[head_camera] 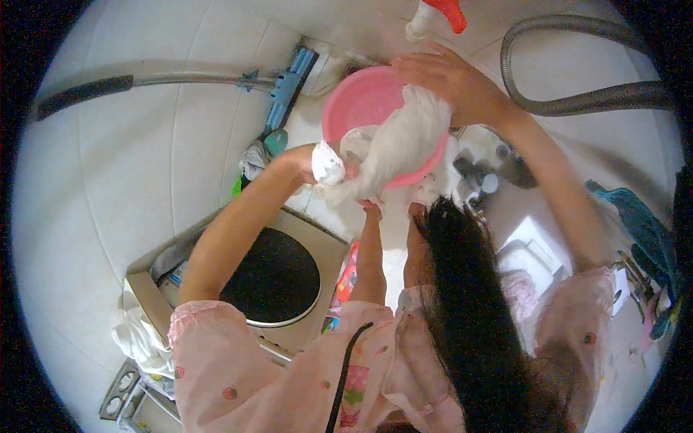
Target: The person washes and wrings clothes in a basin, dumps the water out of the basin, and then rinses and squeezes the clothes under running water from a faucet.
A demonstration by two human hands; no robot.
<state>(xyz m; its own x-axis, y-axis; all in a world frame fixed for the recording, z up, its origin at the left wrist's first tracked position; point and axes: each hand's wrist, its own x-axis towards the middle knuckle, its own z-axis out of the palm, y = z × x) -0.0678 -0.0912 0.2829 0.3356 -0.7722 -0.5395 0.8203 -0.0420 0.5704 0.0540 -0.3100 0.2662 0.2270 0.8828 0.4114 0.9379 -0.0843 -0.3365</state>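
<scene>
A wet-looking white cloth [409, 138] is stretched at a slant over a pink plastic basin [354, 100]. Its lower left end is bunched in my left hand [308, 162], where a white fold [327, 163] sticks out over the fingers. At the cloth's upper end is my right hand [460, 84], blurred, its fingers reaching across the basin's far rim. The cloth lies against or just below that palm; whether the fingers grip it I cannot tell. Part of the cloth hangs inside the basin, which stands before my feet [371, 205].
A blue-headed squeegee mop [287, 86] leans by the tiled wall at left. Near my left arm stands a washing machine [330, 243] with a round black lid [276, 276]. A grey corrugated hose [590, 100] loops at upper right. Above the basin is a red-and-white object [449, 13]. Long black hair [471, 281] hangs in view.
</scene>
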